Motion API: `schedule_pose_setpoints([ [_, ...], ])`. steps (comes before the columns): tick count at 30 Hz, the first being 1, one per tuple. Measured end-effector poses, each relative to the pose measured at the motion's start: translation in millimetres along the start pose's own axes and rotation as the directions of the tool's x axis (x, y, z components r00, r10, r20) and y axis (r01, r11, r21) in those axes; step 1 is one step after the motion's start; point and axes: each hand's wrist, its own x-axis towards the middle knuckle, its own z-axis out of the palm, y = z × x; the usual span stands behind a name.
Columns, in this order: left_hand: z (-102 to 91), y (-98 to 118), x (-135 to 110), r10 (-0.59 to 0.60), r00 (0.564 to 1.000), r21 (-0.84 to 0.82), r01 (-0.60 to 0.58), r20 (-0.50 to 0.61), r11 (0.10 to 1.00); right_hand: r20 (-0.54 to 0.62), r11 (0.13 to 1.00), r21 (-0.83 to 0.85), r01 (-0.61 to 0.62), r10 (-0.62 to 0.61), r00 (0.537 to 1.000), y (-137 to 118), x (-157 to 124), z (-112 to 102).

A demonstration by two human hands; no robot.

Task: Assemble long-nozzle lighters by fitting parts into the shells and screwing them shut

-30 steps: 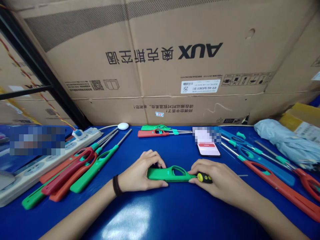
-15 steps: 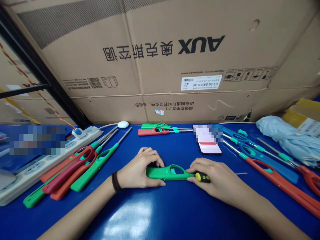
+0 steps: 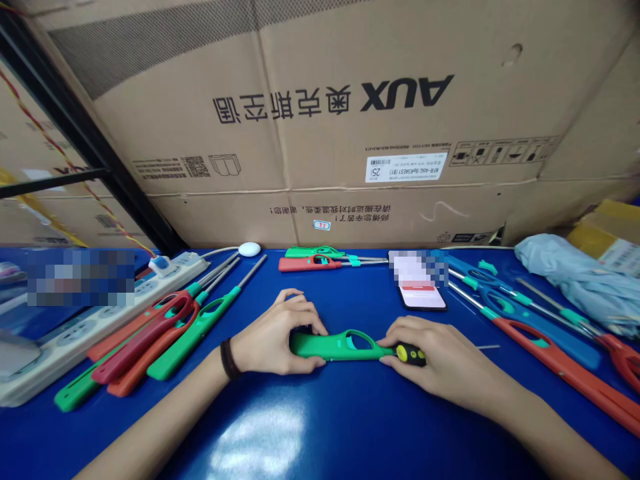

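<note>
A green lighter handle (image 3: 333, 346) lies flat on the blue table (image 3: 320, 427) in front of me. My left hand (image 3: 273, 341) wraps round its left end, a dark band on the wrist. My right hand (image 3: 435, 360) is closed on a small screwdriver with a yellow and black grip (image 3: 411, 354), held against the handle's right end. The screwdriver's tip is hidden by my fingers.
Red and green long lighters (image 3: 150, 340) lie in a heap at the left beside a white power strip (image 3: 95, 327). More lighters (image 3: 530, 333) lie at the right, two (image 3: 315, 259) at the back. A phone (image 3: 423, 293) lies behind my right hand. A cardboard box (image 3: 350, 133) walls the back; grey fabric (image 3: 580, 280) lies far right.
Both hands keep their hold on the green handle and the screwdriver. The handle has turned slightly between the frames; the view has shifted a little.
</note>
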Motion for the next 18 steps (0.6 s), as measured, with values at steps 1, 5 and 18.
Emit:
schedule_pose_setpoints([
  [1, 0.1, -0.1, -0.1, 0.002, 1.000, -0.001, -0.002, 0.003, 1.000, 0.006, 1.000, 0.002, -0.002, 0.002, 1.000, -0.1, 0.1, -0.4],
  [5, -0.9, 0.0, -0.6, -0.010, 1.000, 0.006, 0.010, 0.018, 1.000, 0.019, 1.000, 0.013, -0.013, 0.013, 1.000, -0.8, 0.4, -1.2],
  [18, -7.0, 7.0, 0.4, 0.001, 0.999, 0.074, -0.005, 0.046, 0.997, 0.096, 0.993, -0.111, 0.037, -0.026, 0.995, -11.3, 5.2, -5.9],
])
